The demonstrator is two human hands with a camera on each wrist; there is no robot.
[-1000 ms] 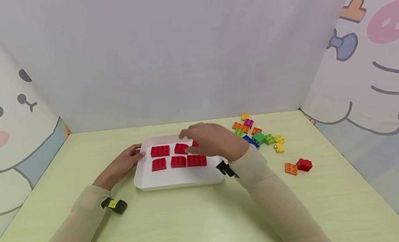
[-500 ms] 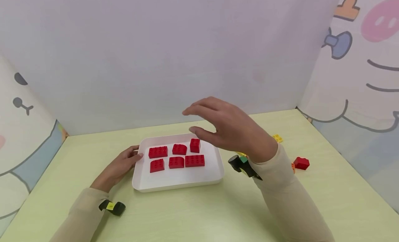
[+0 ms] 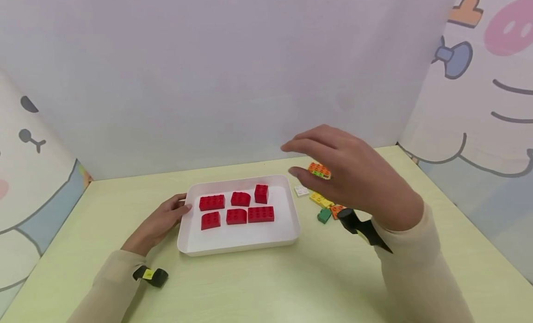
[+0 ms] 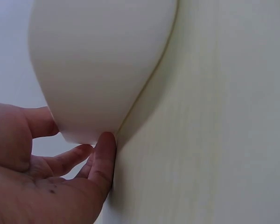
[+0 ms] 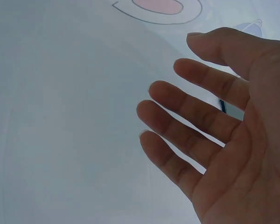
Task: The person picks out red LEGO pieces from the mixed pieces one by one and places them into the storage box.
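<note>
A white tray [image 3: 233,238] lies on the table, holding several red toy bricks in two rows. Among them are a long brick [image 3: 261,214], a brick with a rounded corner [image 3: 236,216] and a small tall one [image 3: 261,194]. My left hand [image 3: 160,221] grips the tray's left side, its thumb over the rim; the left wrist view shows the fingers [image 4: 102,163] against the tray's outer wall. Above the table, right of the tray, my right hand [image 3: 354,172] hangs in the air. Its fingers are spread and loosely bent, and the right wrist view shows a bare palm [image 5: 252,154].
Right of the tray lie loose bricks: orange [image 3: 319,168], white [image 3: 301,190], yellow [image 3: 319,199] and green [image 3: 324,215]. The right hand and arm cover other table area there. A pale cloth wall [image 3: 208,91] stands behind the table, with printed side walls.
My right hand has risen from over the tray and moved right, uncovering the red bricks. Bricks beside the tray are now partly covered by it. The left hand stays on the tray.
</note>
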